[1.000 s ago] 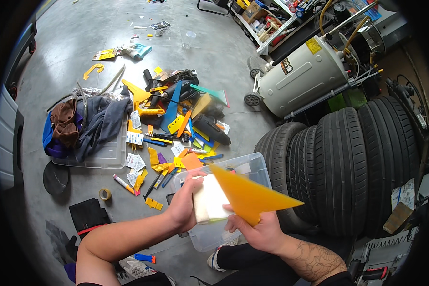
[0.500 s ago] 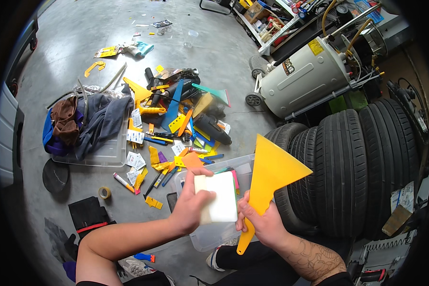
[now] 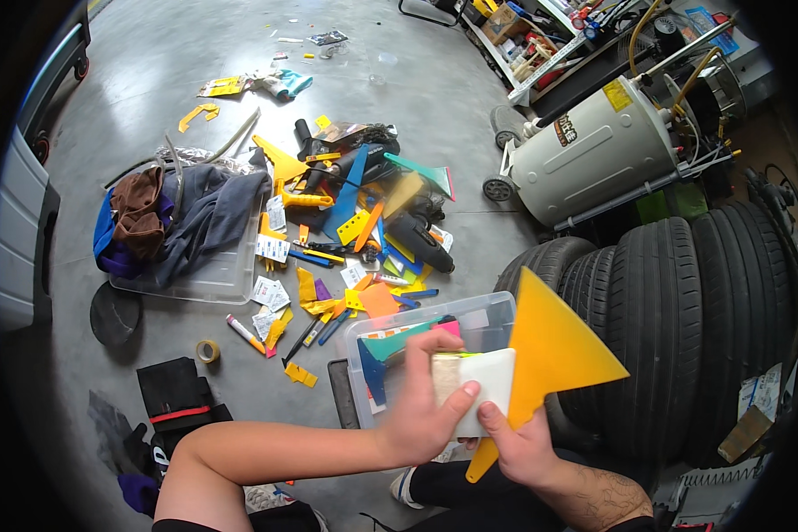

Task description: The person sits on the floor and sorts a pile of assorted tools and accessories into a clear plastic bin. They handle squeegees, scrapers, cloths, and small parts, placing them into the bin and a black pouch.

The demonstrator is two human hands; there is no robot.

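My left hand (image 3: 427, 408) is closed on a stack of white square squeegee cards (image 3: 495, 371), with a beige strip along one edge and a bit of green behind. Gripped low on its handle, a large yellow fan-shaped scraper (image 3: 554, 350) stands blade up in my right hand (image 3: 525, 448). My right thumb reaches the lower edge of the white cards, and the two hands nearly meet. Beneath them is a clear plastic box (image 3: 490, 319) holding a teal scraper (image 3: 401, 342), a dark blue scraper (image 3: 371, 372) and a pink piece, partly hidden by my left hand.
A heap of scrapers, knives and hand tools (image 3: 355, 226) covers the floor ahead. Left of it, cloths (image 3: 204, 213) lie in a clear tray (image 3: 195, 291). Tires (image 3: 652, 319) and a grey tank (image 3: 594, 155) stand right. A tape roll (image 3: 207, 351) and black pouch (image 3: 173, 390) lie left.
Both hands have moved right and slightly down, closer together. The white cards now overlap the yellow scraper's edge. More of the box's contents shows, and the view has shifted a little.
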